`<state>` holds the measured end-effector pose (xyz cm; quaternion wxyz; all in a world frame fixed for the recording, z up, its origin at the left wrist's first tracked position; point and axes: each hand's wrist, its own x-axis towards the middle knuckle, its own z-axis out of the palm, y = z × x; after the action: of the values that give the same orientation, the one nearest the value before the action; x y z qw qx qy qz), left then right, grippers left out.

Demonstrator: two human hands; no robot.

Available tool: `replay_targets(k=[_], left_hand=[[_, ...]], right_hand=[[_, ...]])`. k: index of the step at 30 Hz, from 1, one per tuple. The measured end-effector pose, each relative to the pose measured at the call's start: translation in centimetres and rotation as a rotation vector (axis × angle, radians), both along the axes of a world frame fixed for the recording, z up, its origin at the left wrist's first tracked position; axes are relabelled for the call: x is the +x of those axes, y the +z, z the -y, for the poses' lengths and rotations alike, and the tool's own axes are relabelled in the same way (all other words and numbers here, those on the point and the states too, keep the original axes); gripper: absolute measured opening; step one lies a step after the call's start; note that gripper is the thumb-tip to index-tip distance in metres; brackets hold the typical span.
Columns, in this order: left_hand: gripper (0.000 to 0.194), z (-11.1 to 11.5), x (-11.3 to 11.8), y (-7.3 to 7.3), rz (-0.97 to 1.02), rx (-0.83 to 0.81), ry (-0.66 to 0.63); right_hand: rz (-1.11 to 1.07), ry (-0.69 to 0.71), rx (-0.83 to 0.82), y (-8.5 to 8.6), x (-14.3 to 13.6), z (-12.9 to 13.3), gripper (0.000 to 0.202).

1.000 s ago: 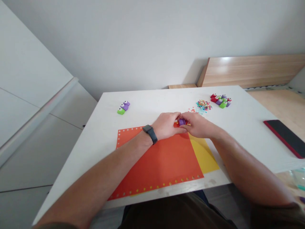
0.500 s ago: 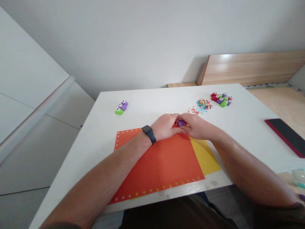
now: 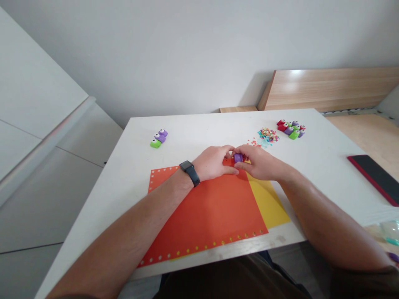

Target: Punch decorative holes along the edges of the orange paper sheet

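Observation:
A small purple craft hole punch (image 3: 238,158) sits at the far edge of an orange-red sheet of paper (image 3: 218,207), near its right corner. My right hand (image 3: 258,161) grips the punch between thumb and fingers. Just left of it, my left hand (image 3: 212,162) rests on the sheet with thumb and fingers apart, nothing visible between them. Small holes run along the sheet's left, far and near edges. A yellow sheet (image 3: 269,203) lies underneath, showing at the right.
Three punches (image 3: 160,137), two purple and one green, stand at the back left of the white table (image 3: 115,174). Several more punches (image 3: 291,129) cluster at the back right beside a pile of coloured paper bits (image 3: 268,136). A dark red-edged object (image 3: 375,176) lies at the right edge.
My left hand has loosened from the purple punch and drawn slightly left, opening a gap. My right hand still grips the punch at nearly the same place.

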<state>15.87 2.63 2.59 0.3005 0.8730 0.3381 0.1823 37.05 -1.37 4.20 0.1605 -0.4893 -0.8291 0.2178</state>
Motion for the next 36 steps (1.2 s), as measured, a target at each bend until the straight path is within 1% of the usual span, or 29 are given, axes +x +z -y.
replay_targets(k=[1, 5, 7, 14, 17, 22, 25, 30, 33, 36], left_hand=[[0.059, -0.1, -0.1, -0.1, -0.018, 0.001, 0.006], [0.035, -0.5, -0.4, -0.7, -0.027, 0.005, 0.014], [0.031, -0.6, -0.5, -0.8, -0.026, 0.011, 0.03], [0.026, -0.7, -0.8, -1.0, -0.007, 0.0, 0.073], [0.024, -0.7, -0.8, -1.1, 0.006, -0.016, 0.083], [0.022, -0.7, -0.8, -1.3, 0.014, -0.029, 0.083], [0.022, -0.7, -0.8, -1.5, 0.017, -0.023, 0.078], [0.023, -0.6, -0.8, -1.6, 0.008, -0.01, 0.078], [0.024, -0.4, -0.8, -1.6, 0.004, -0.003, 0.075], [0.024, -0.3, -0.9, -1.7, 0.003, 0.003, 0.07]], right_hand=[[0.007, -0.006, 0.006, -0.1, 0.1, -0.1, 0.023], [-0.017, -0.014, -0.001, -0.3, 0.3, -0.2, 0.021], [-0.038, -0.027, -0.021, -0.3, 0.4, -0.3, 0.021], [-0.105, -0.09, -0.081, 0.1, 1.3, -0.8, 0.026], [-0.15, -0.173, -0.088, -0.2, 2.0, -1.2, 0.029], [-0.237, -0.349, -0.102, -1.3, 3.0, -2.1, 0.03], [-0.277, -0.415, -0.162, -1.6, 3.1, -2.4, 0.032], [-0.379, -0.482, -0.27, -1.3, 2.8, -2.4, 0.035], [-0.449, -0.511, -0.279, -1.3, 2.7, -2.4, 0.034], [-0.422, -0.521, -0.279, -1.4, 2.8, -2.4, 0.035]])
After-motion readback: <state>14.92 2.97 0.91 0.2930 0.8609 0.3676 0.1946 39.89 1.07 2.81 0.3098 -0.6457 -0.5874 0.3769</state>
